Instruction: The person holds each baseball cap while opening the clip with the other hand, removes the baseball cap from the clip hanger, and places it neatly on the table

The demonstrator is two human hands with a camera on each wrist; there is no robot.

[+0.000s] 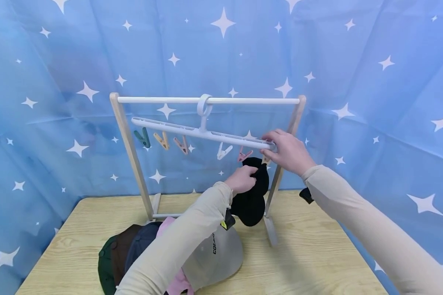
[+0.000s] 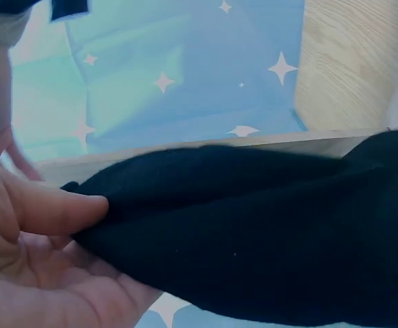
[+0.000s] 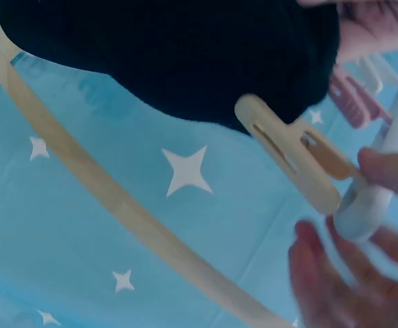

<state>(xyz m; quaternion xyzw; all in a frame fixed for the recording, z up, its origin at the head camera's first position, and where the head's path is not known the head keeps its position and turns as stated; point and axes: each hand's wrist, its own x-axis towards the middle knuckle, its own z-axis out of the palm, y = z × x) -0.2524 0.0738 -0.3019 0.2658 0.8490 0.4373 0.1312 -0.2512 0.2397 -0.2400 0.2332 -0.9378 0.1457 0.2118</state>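
Observation:
My left hand (image 1: 240, 180) pinches the edge of a black cap (image 1: 252, 207), thumb on top and fingers beneath, as the left wrist view shows. The cap hangs lengthwise under the right end of a white clip hanger (image 1: 229, 138). A beige clip (image 3: 291, 154) at that end has its tip at the cap's edge. My right hand (image 1: 289, 152) holds the hanger's right end between thumb and fingers, close beside the beige clip. The hanger tilts down to the right. Pink (image 1: 245, 154), white (image 1: 224, 151) and several other clips dangle along it.
A rack with a white top bar (image 1: 158, 100) and wooden legs carries the hanger by its ring. Several caps, with a grey cap (image 1: 221, 258) in front, lie overlapped on the wooden table (image 1: 310, 254). A blue star-patterned curtain (image 1: 221, 61) stands behind.

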